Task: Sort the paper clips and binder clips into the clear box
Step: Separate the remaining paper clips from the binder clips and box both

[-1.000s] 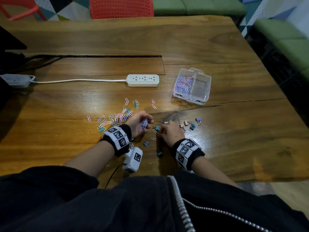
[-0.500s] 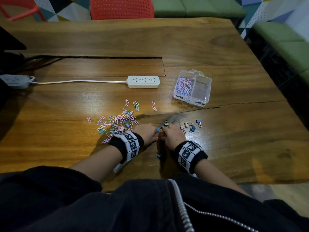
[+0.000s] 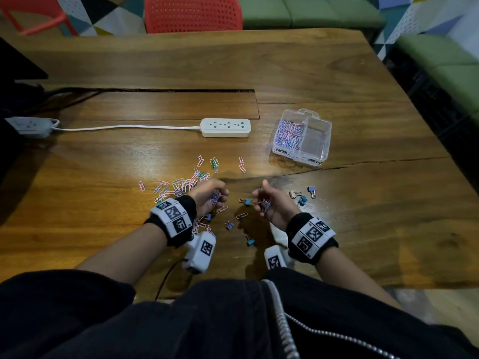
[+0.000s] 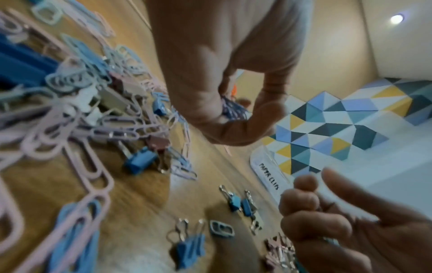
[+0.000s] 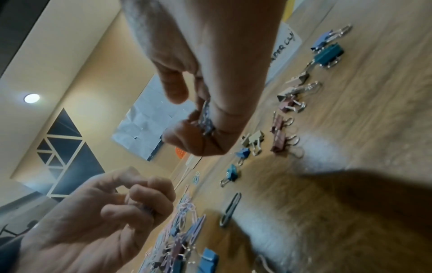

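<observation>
Both hands hover just above the wooden table (image 3: 363, 229), a little apart. My left hand (image 3: 219, 195) grips a bunch of blue and pink paper clips (image 3: 215, 197) (image 4: 233, 109) in curled fingers. A smaller bunch of paper clips (image 3: 265, 204) (image 5: 207, 118) is held in my right hand (image 3: 261, 200), thumb raised. The clear box (image 3: 325, 133) stands further back on the right. Its left compartment holds paper clips (image 3: 289, 134); the right one looks empty. Loose paper clips (image 3: 181, 183) lie left of my left hand. Binder clips (image 3: 300, 199) (image 5: 280, 133) lie right of my right hand, and others (image 3: 229, 225) between my wrists.
A white power strip (image 3: 225, 127) with its cable lies behind the clips, left of the box. A red chair (image 3: 193, 14) stands at the far table edge. Green benches (image 3: 440, 60) run along the right.
Half a second ago both hands lay palm-down, close together on the table. They have since lifted and drawn apart, and my right hand holds a bunch of paper clips.
</observation>
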The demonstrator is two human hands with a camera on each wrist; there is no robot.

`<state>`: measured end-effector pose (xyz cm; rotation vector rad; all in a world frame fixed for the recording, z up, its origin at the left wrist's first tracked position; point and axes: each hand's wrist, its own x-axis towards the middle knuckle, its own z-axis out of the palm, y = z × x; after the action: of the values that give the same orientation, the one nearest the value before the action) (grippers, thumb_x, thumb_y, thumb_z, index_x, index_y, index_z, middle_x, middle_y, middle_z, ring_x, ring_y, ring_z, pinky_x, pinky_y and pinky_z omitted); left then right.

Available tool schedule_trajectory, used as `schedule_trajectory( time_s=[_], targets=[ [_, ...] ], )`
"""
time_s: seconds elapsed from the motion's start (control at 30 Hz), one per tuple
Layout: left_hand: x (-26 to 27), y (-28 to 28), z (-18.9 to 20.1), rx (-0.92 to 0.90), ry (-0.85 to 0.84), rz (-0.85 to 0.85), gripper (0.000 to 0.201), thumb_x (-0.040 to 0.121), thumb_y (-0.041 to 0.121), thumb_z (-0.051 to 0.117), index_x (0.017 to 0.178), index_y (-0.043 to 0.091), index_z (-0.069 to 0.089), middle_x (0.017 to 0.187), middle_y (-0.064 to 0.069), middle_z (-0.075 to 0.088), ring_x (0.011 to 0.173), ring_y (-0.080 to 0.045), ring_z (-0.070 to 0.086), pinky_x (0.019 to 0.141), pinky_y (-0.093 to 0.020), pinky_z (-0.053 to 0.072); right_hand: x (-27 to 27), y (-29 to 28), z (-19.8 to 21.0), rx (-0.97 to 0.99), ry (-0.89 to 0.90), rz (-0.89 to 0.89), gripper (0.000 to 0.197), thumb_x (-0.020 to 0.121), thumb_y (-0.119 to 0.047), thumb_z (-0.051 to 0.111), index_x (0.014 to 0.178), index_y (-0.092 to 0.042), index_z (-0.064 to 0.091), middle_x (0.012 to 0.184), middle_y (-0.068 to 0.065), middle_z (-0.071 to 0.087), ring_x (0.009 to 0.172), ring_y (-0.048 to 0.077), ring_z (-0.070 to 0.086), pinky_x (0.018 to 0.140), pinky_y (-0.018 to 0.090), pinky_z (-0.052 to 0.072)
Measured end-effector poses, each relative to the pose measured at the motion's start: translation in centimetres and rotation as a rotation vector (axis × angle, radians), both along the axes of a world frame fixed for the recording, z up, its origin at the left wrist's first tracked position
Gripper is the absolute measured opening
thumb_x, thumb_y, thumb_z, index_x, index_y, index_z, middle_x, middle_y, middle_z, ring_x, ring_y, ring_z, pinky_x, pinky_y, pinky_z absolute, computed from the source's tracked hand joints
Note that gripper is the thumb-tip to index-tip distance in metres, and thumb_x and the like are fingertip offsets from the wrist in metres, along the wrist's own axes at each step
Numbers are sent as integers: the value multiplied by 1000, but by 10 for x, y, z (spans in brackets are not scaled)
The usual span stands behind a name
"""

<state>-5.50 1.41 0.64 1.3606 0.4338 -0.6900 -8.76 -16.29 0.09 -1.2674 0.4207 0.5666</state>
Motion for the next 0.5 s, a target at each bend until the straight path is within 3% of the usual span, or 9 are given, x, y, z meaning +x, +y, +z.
schedule_trajectory(
  time_s=[0.07,0.17,0.27,0.33,0.4,0.5],
  targets=[
    [2,3,0,87,-38,-57,19,90,3,41,76,14,42,73,-2,46,55,-10,40,35,-14,36,1,4,-2,-106,4,49,34,91,-39,46,65,-17,48,63,-2,46,52,9,40,48,20,31],
    [2,5,-4,400,-210,-233,28,86,5,54,65,17,40,65,1,43,50,-11,37,38,-17,34,0,16,-8,-379,-139,207,34,83,-28,62,59,-19,42,59,-4,42,50,8,38,47,16,32],
    [-2,4,-7,950,-496,-578,31,79,20,67,64,21,40,67,5,47,66,-15,49,54,-22,37,0,27,-15,-755,-309,427,16,78,-20,69,76,-14,55,81,3,60,77,16,58,68,24,47],
    [-4,3,-8,1175,-568,-741,24,77,35,68,75,21,48,82,3,58,87,-19,57,68,-26,41,0,30,-18,-1024,-360,560,18,78,-22,68,94,-15,62,102,7,65,97,23,59,77,29,46],
    [-3,2,-13,1263,-593,-807,28,77,41,68,90,20,56,100,-1,63,100,-22,59,77,-30,44,0,29,-20,-1167,-402,638,21,81,-24,65,99,-15,62,108,11,65,104,27,58,81,31,45],
    [-1,-1,-18,1286,-620,-864,30,83,37,63,102,14,59,113,-5,62,108,-24,57,87,-35,46,-3,30,-22,-1221,-404,724,19,89,-26,55,101,-13,56,109,11,62,104,27,57,82,32,44]
  ],
)
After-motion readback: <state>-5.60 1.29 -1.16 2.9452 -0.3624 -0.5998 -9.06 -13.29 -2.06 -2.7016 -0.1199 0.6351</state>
